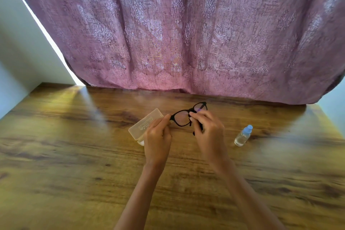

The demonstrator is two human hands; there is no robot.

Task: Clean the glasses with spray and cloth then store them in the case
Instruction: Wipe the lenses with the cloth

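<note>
Two bare forearms rise from the bottom edge of the frame over the wooden table [56, 155], nearest the camera. Left of centre, a translucent case [143, 124] lies closed on the table, its near end hidden behind the left hand [157, 136]. That hand is closed, with its fingers pinching the left end of the black glasses [188, 115], which are held up just above centre, between both hands. The right hand [209, 130] grips the frame at the bridge, fingers curled over it and one folded temple arm poking out beneath. No cloth can be made out. Right of the hands, well apart, a small clear spray bottle [243, 135] with a blue cap stands on the table. A mauve curtain [186, 33] fills the upper frame.
</note>
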